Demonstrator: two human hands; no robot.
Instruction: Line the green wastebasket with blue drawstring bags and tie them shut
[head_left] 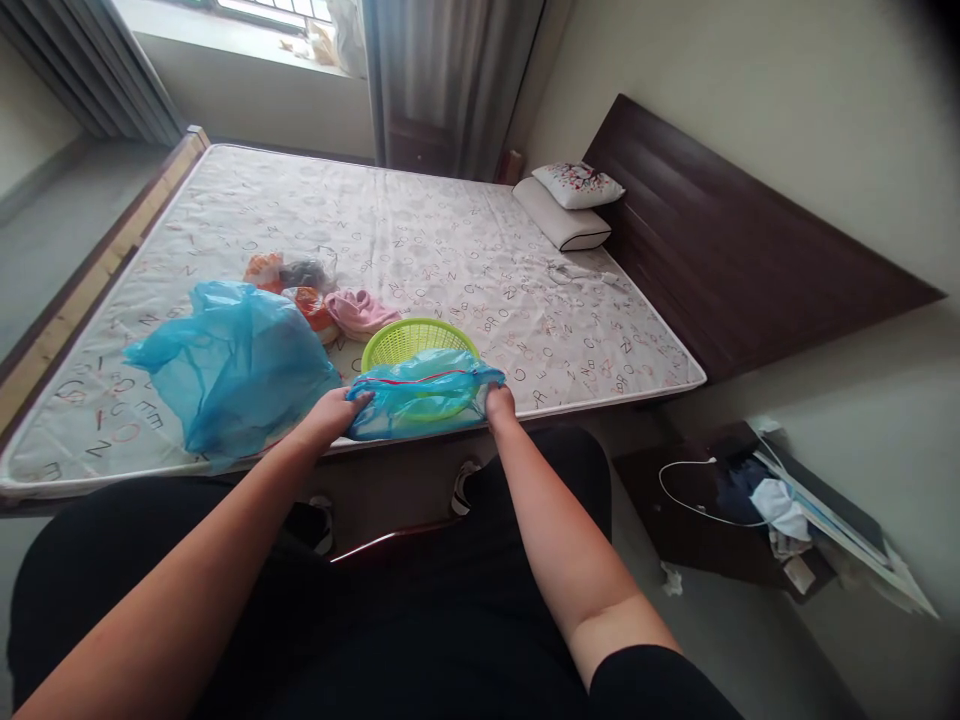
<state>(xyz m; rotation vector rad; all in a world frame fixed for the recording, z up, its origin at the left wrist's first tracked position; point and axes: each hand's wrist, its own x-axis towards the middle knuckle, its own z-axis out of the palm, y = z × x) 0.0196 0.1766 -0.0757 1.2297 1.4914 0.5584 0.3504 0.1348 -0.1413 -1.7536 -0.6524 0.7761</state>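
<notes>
Stretched between my two hands is a translucent blue plastic bag (pixel 420 392) with a red line along its upper part. My left hand (pixel 346 408) is closed on the bag's left end, and my right hand (pixel 499 402) grips its right end. Behind and partly under the bag is a yellow-green plastic basket (pixel 420 338), its front seen only through the blue film. Left of my left hand lies a large, puffed-out blue plastic bag (pixel 240 370). A pink cloth (pixel 361 312) rests beside the basket.
Orange-and-clear plastic bags (pixel 309 305) lie behind the large blue bag on the mattress (pixel 450 240). Pillows (pixel 562 215) sit by the dark headboard (pixel 735 240). At right, a bedside table (pixel 675 520) bears a cable and cloths. The mattress edge runs just before my knees.
</notes>
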